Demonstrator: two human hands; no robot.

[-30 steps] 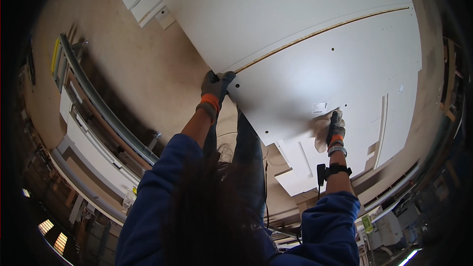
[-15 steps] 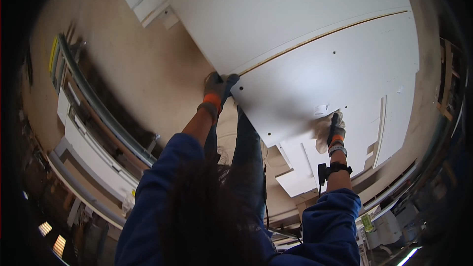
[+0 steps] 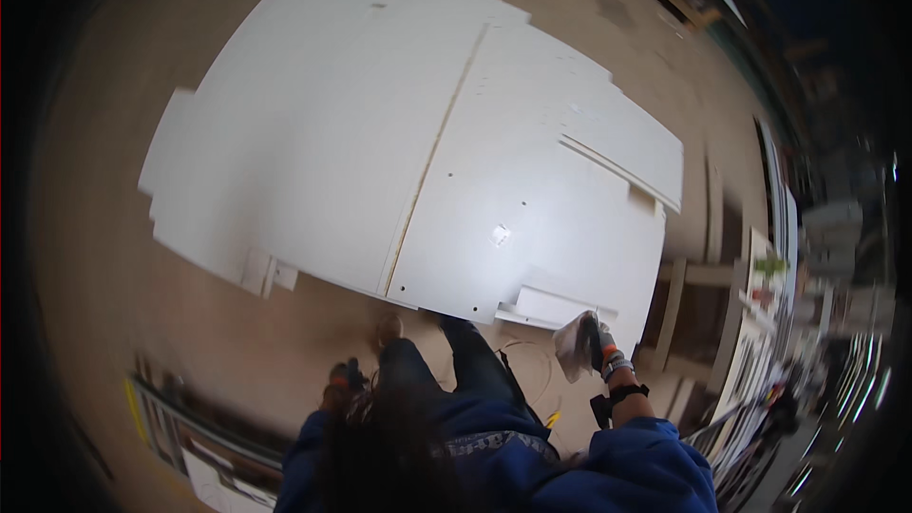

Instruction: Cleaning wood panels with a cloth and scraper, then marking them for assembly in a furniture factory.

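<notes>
White panels (image 3: 418, 133) lie flat in an overlapping stack on the brown floor (image 3: 114, 256), spreading from the far left of the view to the right, where a narrower white strip (image 3: 556, 306) rests along the near edge of the nearest board. That nearest board shows small drilled holes and a little pale tag near its middle.

At the near right corner of the stack the right hand (image 3: 597, 342), in a grey glove with an orange band at the wrist, is raised just off the board's edge, the forearm in a blue sleeve bent upward from the lower right. Its fingers are closed around a crumpled clear plastic bag (image 3: 573, 347), which hangs on the hand's left side, just beside the strip and not clearly touching it.

The left hand (image 3: 344, 382), also gloved with orange showing, hangs low beside the person's leg near the near edge of the stack, well apart from the boards; motion blur and dark hair hide the fingers, so I cannot tell whether it is open or holding anything.
</notes>
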